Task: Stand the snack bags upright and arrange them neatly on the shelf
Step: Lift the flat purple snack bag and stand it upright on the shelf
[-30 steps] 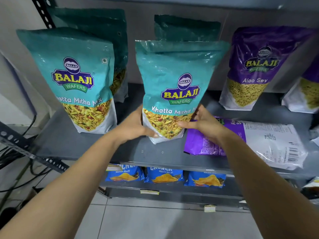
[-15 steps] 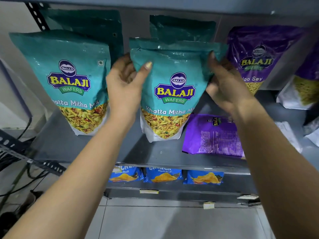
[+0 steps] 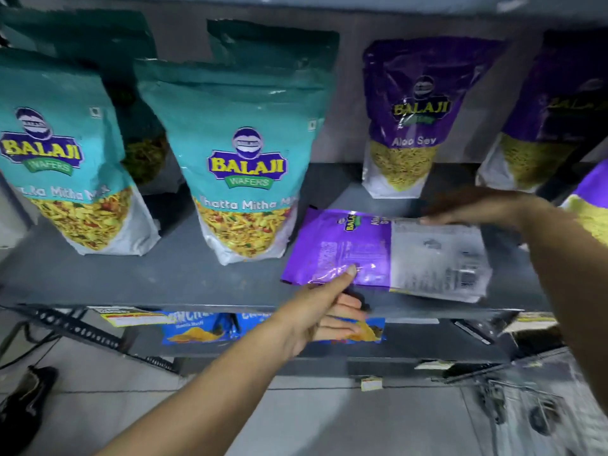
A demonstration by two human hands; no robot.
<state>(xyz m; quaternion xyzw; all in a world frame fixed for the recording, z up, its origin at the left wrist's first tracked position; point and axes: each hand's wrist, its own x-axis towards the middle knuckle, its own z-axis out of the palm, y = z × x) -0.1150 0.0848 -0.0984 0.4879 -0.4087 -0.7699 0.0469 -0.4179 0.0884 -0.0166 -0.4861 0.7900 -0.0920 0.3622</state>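
Note:
A purple Aloo Sev bag lies flat, back side up, on the grey shelf. My left hand is at its front left corner, thumb tip resting on the bag, fingers curled in front of the shelf edge. My right hand, blurred, reaches across with its fingertips on the bag's far edge. Two teal Khatta Mitha bags stand upright at the front, one in the middle and one at the left. An upright purple bag stands at the back.
More teal bags stand behind the front ones. Further purple bags stand at the right. Blue chip packets sit on the lower shelf. A slotted metal brace runs at the lower left, above tiled floor.
Both hands have let go of the middle teal bag, which now stands upright alone. They dropped down and right to the flat purple bag.

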